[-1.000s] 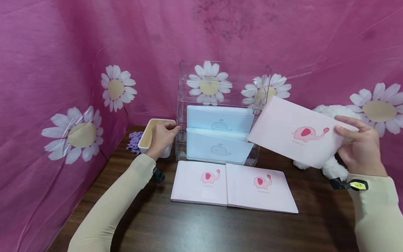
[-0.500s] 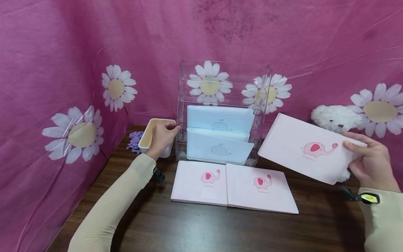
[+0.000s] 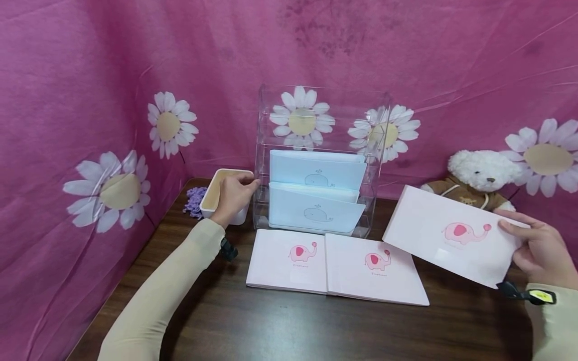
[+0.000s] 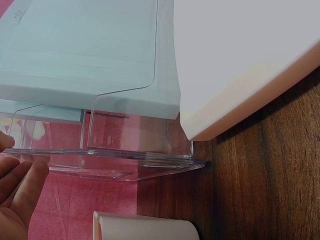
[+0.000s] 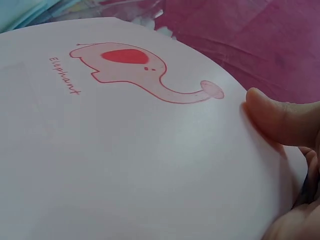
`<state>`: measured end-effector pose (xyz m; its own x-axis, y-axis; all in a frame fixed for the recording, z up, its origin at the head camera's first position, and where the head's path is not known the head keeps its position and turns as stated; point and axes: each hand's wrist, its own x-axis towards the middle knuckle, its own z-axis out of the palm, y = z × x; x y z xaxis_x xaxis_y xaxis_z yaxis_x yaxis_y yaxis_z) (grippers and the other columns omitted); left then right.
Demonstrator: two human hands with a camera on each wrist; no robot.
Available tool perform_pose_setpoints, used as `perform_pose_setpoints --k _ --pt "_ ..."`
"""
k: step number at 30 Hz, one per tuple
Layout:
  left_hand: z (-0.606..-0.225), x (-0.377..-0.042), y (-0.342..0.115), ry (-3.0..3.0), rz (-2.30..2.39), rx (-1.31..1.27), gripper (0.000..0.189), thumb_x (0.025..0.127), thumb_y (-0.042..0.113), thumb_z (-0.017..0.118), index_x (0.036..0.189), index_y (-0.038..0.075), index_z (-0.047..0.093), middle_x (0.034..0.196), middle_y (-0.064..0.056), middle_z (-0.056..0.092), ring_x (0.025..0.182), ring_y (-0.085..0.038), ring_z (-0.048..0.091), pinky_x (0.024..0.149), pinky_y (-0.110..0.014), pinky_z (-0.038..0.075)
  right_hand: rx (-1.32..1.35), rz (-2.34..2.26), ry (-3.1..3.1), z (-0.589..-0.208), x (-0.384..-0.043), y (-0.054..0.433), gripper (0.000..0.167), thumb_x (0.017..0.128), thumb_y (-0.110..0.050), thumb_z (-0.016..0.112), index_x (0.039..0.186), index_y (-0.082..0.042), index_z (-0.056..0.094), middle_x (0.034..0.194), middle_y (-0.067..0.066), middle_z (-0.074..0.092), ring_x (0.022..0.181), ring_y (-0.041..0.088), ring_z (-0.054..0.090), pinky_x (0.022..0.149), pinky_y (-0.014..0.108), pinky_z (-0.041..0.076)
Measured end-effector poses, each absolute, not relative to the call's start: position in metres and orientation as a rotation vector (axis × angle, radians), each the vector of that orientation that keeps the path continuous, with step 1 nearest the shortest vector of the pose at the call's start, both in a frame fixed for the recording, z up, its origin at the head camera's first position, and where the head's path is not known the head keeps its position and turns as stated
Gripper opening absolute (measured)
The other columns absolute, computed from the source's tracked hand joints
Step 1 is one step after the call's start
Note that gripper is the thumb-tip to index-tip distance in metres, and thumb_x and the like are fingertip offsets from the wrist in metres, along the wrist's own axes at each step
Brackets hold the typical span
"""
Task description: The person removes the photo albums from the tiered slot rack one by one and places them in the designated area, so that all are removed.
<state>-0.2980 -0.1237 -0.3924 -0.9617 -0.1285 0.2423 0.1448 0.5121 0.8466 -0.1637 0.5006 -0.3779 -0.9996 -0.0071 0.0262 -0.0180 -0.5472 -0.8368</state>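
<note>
My right hand (image 3: 542,248) grips the right edge of a pale pink elephant booklet (image 3: 424,225), thumb on its cover and fingers behind. The booklet tilts above the table, its lower left corner over another pink booklet (image 3: 347,281). A second pink booklet (image 3: 271,265) lies to the left of that one. My left hand (image 3: 234,196) pinches the left side edge of a clear acrylic display rack (image 3: 264,113); the thumb and fingers straddle the side panel (image 4: 120,154) in the left wrist view. Blue whale booklets (image 3: 289,208) stand in the rack's two lower tiers.
A white bin (image 3: 239,218) stands under my left hand, beside a purple tangled bundle (image 3: 194,200). At the back right sits a white teddy bear (image 3: 480,168) in a brown top. A pink flowered curtain (image 3: 217,75) hangs behind the wooden table (image 3: 271,331).
My right hand has moved down and to the right with the pink booklet, away from the rack, uncovering the teddy bear. My left hand has stayed on the rack's side.
</note>
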Motion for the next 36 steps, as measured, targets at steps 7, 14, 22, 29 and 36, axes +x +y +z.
perform_pose_setpoints --k 7,14,22,29,36 --pt "-0.392 -0.298 -0.124 -2.481 -1.435 -0.013 0.029 0.091 0.024 0.075 0.114 0.007 0.076 0.109 -0.012 0.077 0.098 -0.024 0.070 0.083 -0.039 0.057 0.179 2.951 -1.584 -0.390 -0.160 0.522 0.053 0.106 0.007 0.024 0.127 -0.006 0.071 0.112 0.016 0.077 0.097 0.027 0.076 0.075 0.037 0.062" --pt "-0.393 -0.298 -0.123 -2.486 -1.435 -0.015 0.030 0.092 0.023 0.074 0.116 0.006 0.076 0.110 -0.012 0.077 0.098 -0.024 0.069 0.081 -0.036 0.057 0.473 3.159 -1.665 -0.398 -0.159 0.539 0.063 0.108 0.000 0.009 0.136 -0.007 0.064 0.122 0.019 0.073 0.103 0.028 0.075 0.058 0.030 0.059" --pt "-0.393 -0.298 -0.123 -2.479 -1.450 -0.018 0.031 0.091 0.023 0.074 0.117 0.005 0.075 0.111 -0.013 0.077 0.099 -0.024 0.070 0.082 -0.037 0.057 0.454 3.143 -1.806 -0.410 -0.160 0.555 0.061 0.109 -0.002 0.010 0.137 -0.011 0.064 0.122 0.016 0.074 0.098 0.025 0.075 0.038 0.032 0.012" --pt "-0.393 -0.297 -0.122 -2.478 -1.438 -0.010 0.030 0.091 0.023 0.074 0.115 0.006 0.076 0.109 -0.012 0.077 0.099 -0.024 0.070 0.082 -0.036 0.056 0.521 3.214 -1.861 -0.422 -0.161 0.567 0.062 0.110 -0.004 0.007 0.141 -0.014 0.060 0.126 0.016 0.072 0.072 0.012 0.069 0.035 0.033 0.008" --pt "-0.392 -0.297 -0.124 -2.480 -1.443 -0.011 0.030 0.091 0.025 0.075 0.115 0.007 0.076 0.110 -0.012 0.077 0.098 -0.024 0.070 0.081 -0.038 0.057 0.158 2.917 -2.124 -0.429 -0.161 0.559 0.051 0.110 -0.002 0.026 0.124 -0.018 0.073 0.113 0.004 0.078 0.063 0.005 0.062 0.043 0.025 0.047"
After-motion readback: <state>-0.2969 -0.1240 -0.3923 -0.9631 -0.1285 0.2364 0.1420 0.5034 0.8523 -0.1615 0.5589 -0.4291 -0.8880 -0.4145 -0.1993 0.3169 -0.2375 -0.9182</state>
